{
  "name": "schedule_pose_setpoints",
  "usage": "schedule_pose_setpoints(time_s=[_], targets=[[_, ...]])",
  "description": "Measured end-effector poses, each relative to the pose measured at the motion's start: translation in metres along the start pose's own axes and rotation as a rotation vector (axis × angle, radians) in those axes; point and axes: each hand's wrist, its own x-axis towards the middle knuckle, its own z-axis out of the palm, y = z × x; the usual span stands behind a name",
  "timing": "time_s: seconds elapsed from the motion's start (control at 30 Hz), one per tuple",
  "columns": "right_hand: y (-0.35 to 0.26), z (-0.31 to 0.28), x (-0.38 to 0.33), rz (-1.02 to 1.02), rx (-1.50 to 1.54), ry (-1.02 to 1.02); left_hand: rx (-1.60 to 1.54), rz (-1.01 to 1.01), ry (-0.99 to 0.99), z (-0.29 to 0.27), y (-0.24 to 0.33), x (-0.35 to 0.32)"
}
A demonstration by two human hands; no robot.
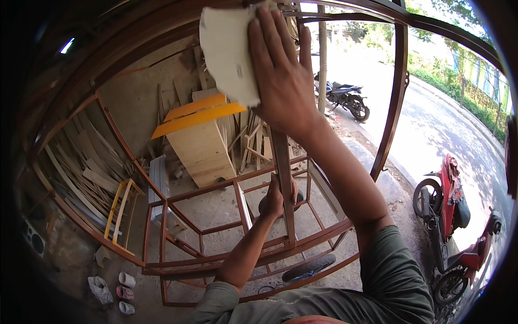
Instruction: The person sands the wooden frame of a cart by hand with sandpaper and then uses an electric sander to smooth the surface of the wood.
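Note:
My right hand [286, 70] is raised high, its long fingers stretched flat over the edge of a pale, ragged-edged sheet [229, 59], perhaps the back of sandpaper. The thumb is hidden, so the sheet seems held between it and the fingers. Lower down, my left hand [275, 200] is closed around the upright brown post [281, 156] of a large frame. That post stands between my arms and joins a curved brown rail [253, 256] near my body. What lies behind the sheet is hidden.
More frame bars [396, 97] surround me. Behind the frame stands a pale wooden cabinet [199, 151] with yellow panels on top. Wood strips [81, 167] lean at left. A red motorcycle [453, 216] and a blue one [348, 97] stand by the road. Paint-stained containers [127, 279] sit lower left.

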Motion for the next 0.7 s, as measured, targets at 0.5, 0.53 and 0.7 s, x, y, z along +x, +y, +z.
schedule_pose_setpoints(time_s=[0.5, 0.53, 0.7], targets=[[-0.008, 0.017, -0.058, -0.008, -0.067, -0.044, -0.021, -0.015, -0.002, -0.006, 0.005, -0.006], [-0.015, 0.02, -0.087, -0.003, -0.077, -0.073, -0.016, -0.04, 0.055, -0.005, 0.008, -0.009], [0.003, -0.006, 0.002, -0.053, -0.011, 0.088, -0.03, 0.012, -0.03, -0.009, 0.0, 0.001]])
